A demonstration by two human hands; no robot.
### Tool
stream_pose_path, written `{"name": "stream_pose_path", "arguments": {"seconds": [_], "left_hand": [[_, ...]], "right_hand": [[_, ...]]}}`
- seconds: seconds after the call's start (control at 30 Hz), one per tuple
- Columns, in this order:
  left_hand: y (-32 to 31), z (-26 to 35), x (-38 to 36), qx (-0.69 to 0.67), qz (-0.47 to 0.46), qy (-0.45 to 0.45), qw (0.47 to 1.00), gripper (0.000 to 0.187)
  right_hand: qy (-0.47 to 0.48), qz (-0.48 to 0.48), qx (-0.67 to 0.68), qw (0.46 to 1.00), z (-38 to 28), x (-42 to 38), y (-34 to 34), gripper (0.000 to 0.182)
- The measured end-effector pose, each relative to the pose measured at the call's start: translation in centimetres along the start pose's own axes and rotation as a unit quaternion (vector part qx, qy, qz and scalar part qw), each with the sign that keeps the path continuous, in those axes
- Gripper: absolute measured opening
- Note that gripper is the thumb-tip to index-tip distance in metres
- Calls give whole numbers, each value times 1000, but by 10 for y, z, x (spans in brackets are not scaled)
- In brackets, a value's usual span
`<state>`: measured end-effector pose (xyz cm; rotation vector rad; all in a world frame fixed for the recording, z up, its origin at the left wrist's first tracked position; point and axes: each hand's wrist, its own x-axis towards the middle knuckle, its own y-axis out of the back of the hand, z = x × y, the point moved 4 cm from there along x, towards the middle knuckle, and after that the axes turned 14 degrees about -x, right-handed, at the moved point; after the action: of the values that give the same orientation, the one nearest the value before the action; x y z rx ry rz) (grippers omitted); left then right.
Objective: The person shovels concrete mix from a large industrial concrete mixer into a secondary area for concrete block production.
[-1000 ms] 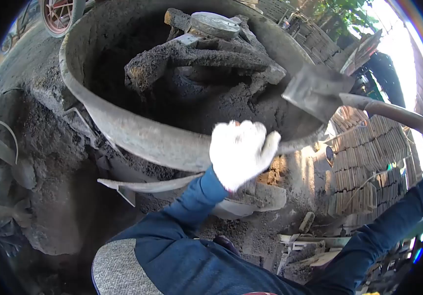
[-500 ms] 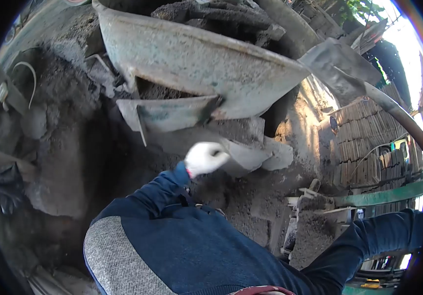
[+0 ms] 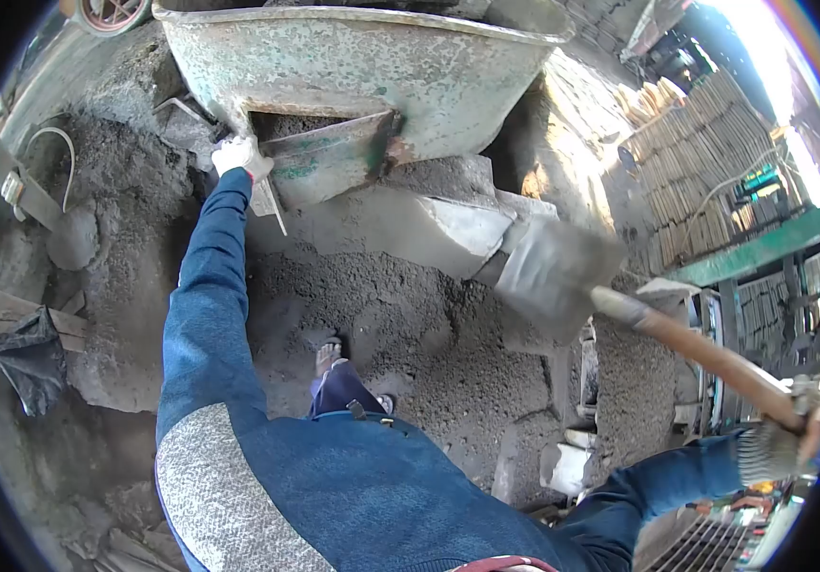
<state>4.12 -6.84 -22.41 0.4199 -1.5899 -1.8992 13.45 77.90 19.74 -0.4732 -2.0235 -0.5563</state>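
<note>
My left hand (image 3: 237, 156), in a white glove, is closed at the left end of a hinged metal flap (image 3: 329, 157). The flap hangs tilted below a hatch opening in the side of a worn, pale green metal tub (image 3: 353, 81). At the far right edge, my right hand (image 3: 813, 434) grips the wooden handle of a shovel. The shovel (image 3: 705, 355) points leftward, its blurred grey blade raised over the ground near a bent metal sheet (image 3: 462, 229) under the tub.
Damp grey mix (image 3: 381, 300) covers the floor around my feet. To the right are stacked thin slabs (image 3: 715, 153) and a green metal beam (image 3: 762, 253). A black plastic bag (image 3: 33, 362) hangs at the left, and a wheel (image 3: 110, 11) shows at the top left.
My left hand has moved left and away from my body to the flap, which now sits more tilted. The shovel has swung down from the tub's right rim towards the floor.
</note>
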Motion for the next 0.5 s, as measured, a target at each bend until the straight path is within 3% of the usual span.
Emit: {"name": "stream_pose_path", "arguments": {"seconds": [0.1,0.17,0.23,0.27,0.3,0.37,0.43,0.5], "left_hand": [[-14,5,-27,0,31,-32,999,51],[-2,22,-72,2,22,-85,996,48],[-1,36,-113,-80,1,-146,986,42],[-2,45,-129,-110,-36,-160,980,41],[-1,56,-143,-138,-73,-173,972,40],[6,87,-171,-282,-272,-142,909,41],[-16,120,-186,-300,-240,-157,910,43],[-43,147,-199,-323,-138,-173,920,50]], "right_hand": [[-135,180,-116,967,-42,-94,-71,16],[-225,69,20,972,-15,-139,-76,15],[-245,54,-38,967,-10,-185,-111,12],[-273,71,-40,959,-1,-210,-127,12],[-235,78,-139,959,2,-229,-145,14],[-316,81,-92,941,-3,-264,-185,12],[-353,97,-107,924,-7,-294,-209,11],[-387,107,-160,902,-8,-322,-213,11]]}}
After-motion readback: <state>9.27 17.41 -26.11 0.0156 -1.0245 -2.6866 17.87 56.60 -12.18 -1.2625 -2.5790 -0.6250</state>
